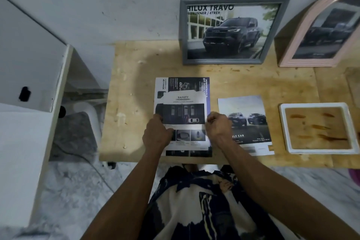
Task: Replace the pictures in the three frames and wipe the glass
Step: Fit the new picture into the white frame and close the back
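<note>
You stand at a wooden worktop (136, 68) set against a pale wall. Your left hand (156, 134) and right hand (219, 127) each pinch a side edge of a cut brochure page (184, 111) headed "SAFETY", which lies over a larger sheet (206, 87) reading "POWERTRAIN" along its side; both grips are closed on the paper.

Just right of it lies a loose truck picture (246, 122) with the partial words "BLE CAB". Further right, a white frame (316, 128) lies flat with no picture, only a brown stained panel showing inside.

Two frames lean on the wall behind. The grey frame (232, 29) holds a dark pickup under "HILUX TRAVO" and "PRERUNNER / 4TREX". The pink arched frame (319, 29) holds a dark vehicle image, too blurred to read.

By my reading, two frames look filled and the white one remains. No cloth is visible, so whether any glass is wiped cannot be told.
</note>
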`<state>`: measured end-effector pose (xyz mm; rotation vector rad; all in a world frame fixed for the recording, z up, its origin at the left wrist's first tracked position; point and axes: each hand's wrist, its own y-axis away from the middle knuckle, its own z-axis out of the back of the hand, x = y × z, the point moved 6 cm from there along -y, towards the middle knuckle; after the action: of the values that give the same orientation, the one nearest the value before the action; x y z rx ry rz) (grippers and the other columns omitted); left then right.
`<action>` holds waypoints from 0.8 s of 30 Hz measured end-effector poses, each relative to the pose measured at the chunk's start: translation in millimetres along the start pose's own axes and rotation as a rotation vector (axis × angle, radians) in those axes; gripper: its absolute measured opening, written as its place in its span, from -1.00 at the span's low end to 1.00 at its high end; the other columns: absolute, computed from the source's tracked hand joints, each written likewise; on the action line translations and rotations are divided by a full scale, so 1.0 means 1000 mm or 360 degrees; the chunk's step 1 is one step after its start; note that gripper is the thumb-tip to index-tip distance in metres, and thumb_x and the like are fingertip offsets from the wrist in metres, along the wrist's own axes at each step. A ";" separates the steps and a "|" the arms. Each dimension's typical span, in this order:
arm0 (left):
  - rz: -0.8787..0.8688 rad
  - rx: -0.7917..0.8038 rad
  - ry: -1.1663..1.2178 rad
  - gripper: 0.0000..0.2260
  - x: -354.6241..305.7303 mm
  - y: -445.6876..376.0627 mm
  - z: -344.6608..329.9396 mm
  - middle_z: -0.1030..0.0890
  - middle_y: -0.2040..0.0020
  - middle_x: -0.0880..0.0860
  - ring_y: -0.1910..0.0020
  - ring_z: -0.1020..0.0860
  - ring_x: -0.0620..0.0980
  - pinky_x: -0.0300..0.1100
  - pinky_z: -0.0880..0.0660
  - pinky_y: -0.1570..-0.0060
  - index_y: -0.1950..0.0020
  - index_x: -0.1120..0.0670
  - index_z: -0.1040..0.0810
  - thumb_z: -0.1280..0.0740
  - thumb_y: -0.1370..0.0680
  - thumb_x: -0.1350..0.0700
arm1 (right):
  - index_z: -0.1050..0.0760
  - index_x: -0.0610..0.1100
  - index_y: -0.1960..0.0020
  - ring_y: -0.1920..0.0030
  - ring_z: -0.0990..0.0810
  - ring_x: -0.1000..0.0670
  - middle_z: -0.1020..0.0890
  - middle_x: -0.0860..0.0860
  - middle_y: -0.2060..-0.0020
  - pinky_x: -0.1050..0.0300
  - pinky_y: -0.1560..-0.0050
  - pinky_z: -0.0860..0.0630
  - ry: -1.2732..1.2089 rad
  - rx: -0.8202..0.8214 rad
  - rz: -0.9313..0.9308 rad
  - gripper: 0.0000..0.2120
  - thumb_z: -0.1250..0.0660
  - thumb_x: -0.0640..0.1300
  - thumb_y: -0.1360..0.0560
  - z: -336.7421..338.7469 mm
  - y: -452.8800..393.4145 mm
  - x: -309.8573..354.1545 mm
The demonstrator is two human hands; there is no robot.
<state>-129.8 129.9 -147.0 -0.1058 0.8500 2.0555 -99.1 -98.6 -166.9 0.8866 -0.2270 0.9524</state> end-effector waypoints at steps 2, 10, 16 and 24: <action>-0.0011 -0.0001 -0.0006 -0.53 0.000 -0.002 0.000 -0.56 -0.17 0.08 -0.09 -0.56 0.15 -0.02 -0.47 0.02 -0.23 0.05 -0.41 -0.49 -0.40 0.04 | -0.58 -0.05 0.25 0.23 -0.66 0.02 -0.67 0.01 0.27 0.04 0.16 -0.67 0.0011 0.0011 -0.0002 -0.77 -0.28 -0.35 -0.40 -0.001 -0.001 0.000; -0.0293 -0.0017 0.0062 -0.67 -0.038 -0.002 -0.009 -0.51 -0.02 0.01 0.03 -0.52 0.03 -0.05 -0.51 0.09 -0.09 0.04 -0.42 -0.41 -0.45 -0.08 | -0.54 -0.08 0.17 0.23 -0.58 0.02 -0.61 0.01 0.29 0.30 0.20 -0.45 -0.0053 -0.0228 0.0024 -0.88 -0.26 -0.22 -0.49 0.039 0.005 -0.004; -0.0494 0.0430 0.0216 -0.67 -0.108 0.028 -0.071 -0.63 -0.04 0.13 0.03 -0.60 0.14 -0.03 -0.55 0.02 -0.23 0.12 -0.49 -0.39 -0.54 0.00 | -0.51 -0.19 -0.20 -0.09 -0.55 -0.25 -0.57 -0.22 -0.08 0.02 -0.10 -0.50 0.0195 -0.0457 -0.0057 -0.68 -0.31 -0.24 -0.45 0.111 -0.004 -0.060; -0.0254 0.0388 0.0200 -0.64 -0.145 0.066 -0.113 -0.58 -0.07 0.07 -0.05 -0.57 0.09 -0.10 -0.50 0.01 -0.27 0.15 -0.44 -0.39 -0.53 0.04 | -0.43 -0.16 -0.30 -0.18 -0.50 -0.26 -0.49 -0.22 -0.17 -0.05 -0.19 -0.51 0.0234 -0.0235 -0.0119 -0.55 -0.32 -0.24 -0.42 0.132 -0.004 -0.090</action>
<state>-117.9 -64.9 -144.2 -0.1646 1.1266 1.7973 -122.3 -252.9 -132.9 0.6821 -0.1351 0.9146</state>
